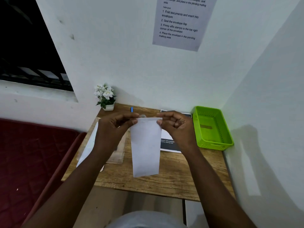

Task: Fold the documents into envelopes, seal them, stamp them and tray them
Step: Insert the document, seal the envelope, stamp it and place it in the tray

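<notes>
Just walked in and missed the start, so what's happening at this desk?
A person holds a white envelope upright above the wooden desk, the left hand and right hand each pinching a top corner. The green tray sits to the right against the wall, seemingly with no envelope in it yet.

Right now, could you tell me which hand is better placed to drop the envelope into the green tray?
The right hand, probably: it pinches the envelope on the side nearest the green tray; the left hand would cross over.
</notes>
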